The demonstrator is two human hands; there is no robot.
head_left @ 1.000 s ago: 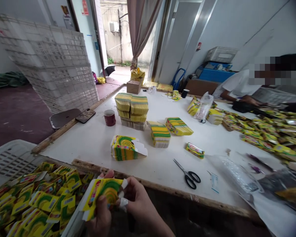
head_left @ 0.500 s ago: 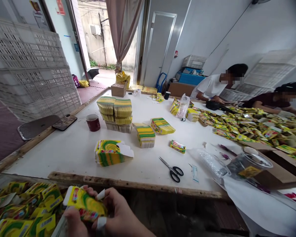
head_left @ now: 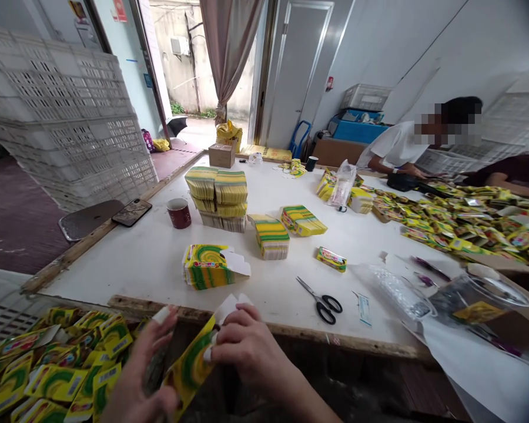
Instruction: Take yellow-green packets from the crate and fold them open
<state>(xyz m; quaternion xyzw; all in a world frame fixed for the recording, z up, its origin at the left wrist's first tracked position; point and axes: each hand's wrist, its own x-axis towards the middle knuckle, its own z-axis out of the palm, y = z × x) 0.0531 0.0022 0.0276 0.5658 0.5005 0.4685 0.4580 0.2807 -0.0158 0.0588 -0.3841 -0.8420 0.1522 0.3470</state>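
Both my hands work a yellow-and-green printed carton below the near table edge. My right hand pinches its upper edge, where white flaps stick up. My left hand lies against the carton's left side, fingers spread and partly stretched, a white bandage on one fingertip. A white crate to my lower left holds several folded cartons of the same print. On the table just ahead lies a small stack of flat cartons.
Taller carton stacks, a red cup, scissors, a phone and plastic bags are on the white table. Two seated people work at a heap of packets far right. White crates are stacked left.
The carton has gone from a closed box gripped in both hands to an opened-out shape with flaps up. My left hand has opened and slid to its side. The view shifted slightly.
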